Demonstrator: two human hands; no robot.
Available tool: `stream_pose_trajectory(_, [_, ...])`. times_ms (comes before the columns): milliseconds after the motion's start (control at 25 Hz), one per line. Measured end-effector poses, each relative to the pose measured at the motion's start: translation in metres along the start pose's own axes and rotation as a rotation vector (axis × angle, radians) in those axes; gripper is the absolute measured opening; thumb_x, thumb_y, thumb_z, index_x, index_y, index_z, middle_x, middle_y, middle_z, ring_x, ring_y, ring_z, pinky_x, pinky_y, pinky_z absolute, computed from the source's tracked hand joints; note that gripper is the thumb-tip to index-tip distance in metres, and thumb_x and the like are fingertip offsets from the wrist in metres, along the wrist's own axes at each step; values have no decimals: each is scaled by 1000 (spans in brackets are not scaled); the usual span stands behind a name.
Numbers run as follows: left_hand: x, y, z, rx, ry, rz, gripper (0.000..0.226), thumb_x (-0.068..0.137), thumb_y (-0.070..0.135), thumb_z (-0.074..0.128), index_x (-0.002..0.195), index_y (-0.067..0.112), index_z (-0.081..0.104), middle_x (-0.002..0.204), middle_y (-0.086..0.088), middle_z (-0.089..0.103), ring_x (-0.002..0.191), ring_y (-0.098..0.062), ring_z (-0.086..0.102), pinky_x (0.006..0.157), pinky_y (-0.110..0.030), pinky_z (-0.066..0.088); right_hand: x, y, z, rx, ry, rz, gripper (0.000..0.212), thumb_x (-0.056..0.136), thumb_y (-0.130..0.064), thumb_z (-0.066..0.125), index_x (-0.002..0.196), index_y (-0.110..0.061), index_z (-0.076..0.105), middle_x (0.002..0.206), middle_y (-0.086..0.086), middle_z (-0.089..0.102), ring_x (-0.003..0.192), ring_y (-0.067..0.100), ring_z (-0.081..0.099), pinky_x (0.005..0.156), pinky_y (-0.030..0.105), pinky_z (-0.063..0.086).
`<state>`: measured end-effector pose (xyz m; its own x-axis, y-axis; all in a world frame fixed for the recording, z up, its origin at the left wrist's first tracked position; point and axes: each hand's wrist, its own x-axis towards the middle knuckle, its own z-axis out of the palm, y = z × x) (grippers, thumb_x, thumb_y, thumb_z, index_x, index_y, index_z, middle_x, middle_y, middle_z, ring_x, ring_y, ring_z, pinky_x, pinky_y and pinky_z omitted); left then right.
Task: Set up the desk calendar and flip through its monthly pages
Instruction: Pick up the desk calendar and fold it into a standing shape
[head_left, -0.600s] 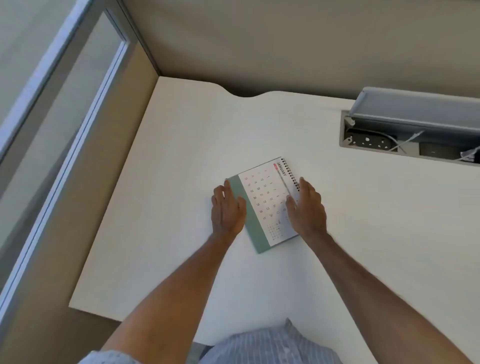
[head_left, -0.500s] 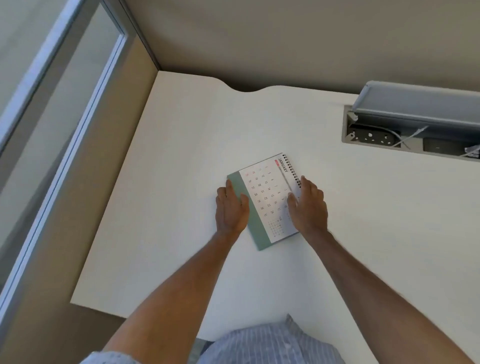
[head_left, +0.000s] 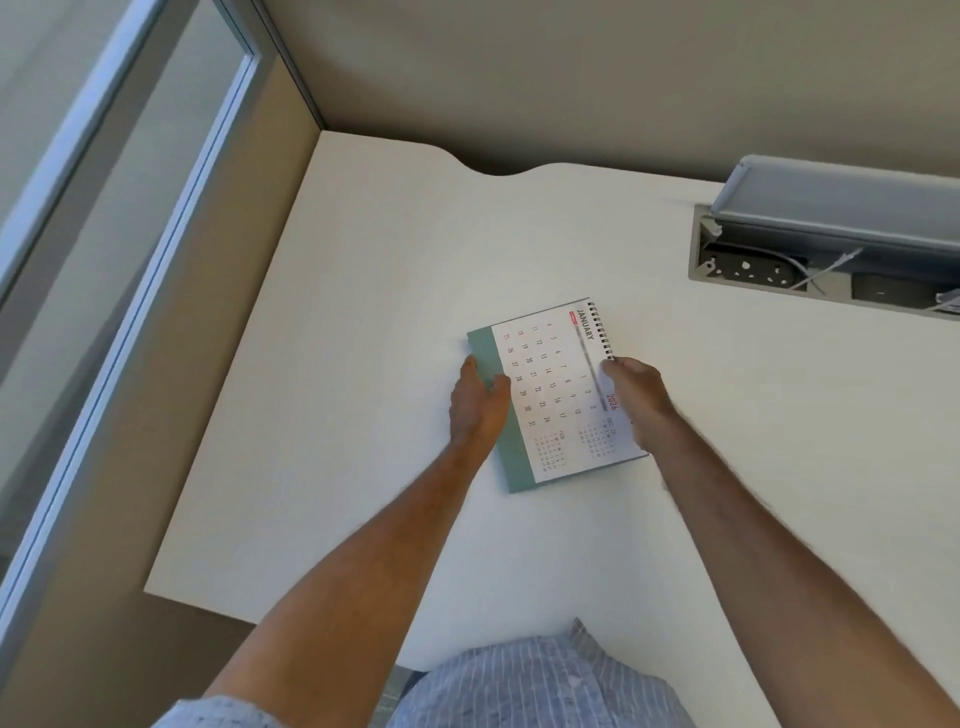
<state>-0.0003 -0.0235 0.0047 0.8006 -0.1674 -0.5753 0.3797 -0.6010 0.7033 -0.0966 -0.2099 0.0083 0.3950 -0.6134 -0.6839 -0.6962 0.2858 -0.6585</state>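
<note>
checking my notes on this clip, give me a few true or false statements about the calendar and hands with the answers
1. The calendar shows the January page. True.
2. The calendar stands upright like a tent. False: it lies flat on the desk.
3. The left hand is at the green edge, the right hand at the spiral-bound edge. True.
4. The spiral binding faces the person's body. False: it runs along the calendar's right side, with the printing turned sideways to the person.
5. The lid of the cable box set in the desk is shut. False: it is raised, with sockets and cables showing.
</note>
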Motion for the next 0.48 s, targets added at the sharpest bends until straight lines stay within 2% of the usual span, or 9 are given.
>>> stream_pose_trajectory(80, [-2, 6, -3, -58, -19, -9, 51, 94, 25, 47, 145, 25, 43, 127, -2, 70, 88, -15, 68, 73, -30, 52, -7, -9, -7, -1, -53, -32, 42, 98, -30, 57, 120, 5, 61, 90, 20, 58, 84, 21, 44, 75, 34, 34])
stream_pose_trajectory(120, [-2, 9, -5, -79, -25, -22, 58, 95, 27, 47, 152, 25, 38, 130, -2, 68, 93, -19, 68, 76, -32, 52, -12, -16, -10, 13, -79, -55, 37, 98, -32, 58, 115, 1, 66, 98, 31, 64, 82, 23, 49, 75, 36, 38])
stream_pose_trajectory(200, [-5, 16, -12, -106, -31, -41, 64, 98, 32, 49, 159, 28, 30, 134, -2, 65, 102, -24, 65, 82, -37, 50, -26, -34, -18, 39, -122, -104, 25, 98, -33, 62, 105, -12, 73, 111, 26, 73, 79, 24, 62, 75, 37, 50])
stream_pose_trajectory(320, [-12, 30, -26, -134, -74, -36, 57, 102, 38, 55, 156, 32, 38, 138, -2, 62, 111, -27, 61, 86, -42, 50, -41, -61, -24, 116, -145, -149, 13, 94, -29, 66, 99, -21, 75, 103, 9, 81, 69, 14, 74, 61, 27, 58])
stream_pose_trajectory(400, [-23, 38, -42, -163, -212, 8, 57, 97, 48, 64, 149, 31, 51, 144, 1, 60, 120, -29, 60, 90, -41, 52, -52, -78, -22, 193, -153, -178, 17, 91, -27, 66, 105, -25, 75, 92, 0, 82, 63, 9, 73, 53, 22, 55])
stream_pose_trajectory(480, [-35, 43, -62, -168, -427, 97, 69, 81, 66, 71, 141, 33, 60, 147, 1, 59, 121, -24, 62, 87, -32, 54, -59, -93, -16, 255, -178, -201, 27, 87, -27, 65, 113, -28, 71, 87, -3, 80, 65, 11, 74, 53, 23, 55])
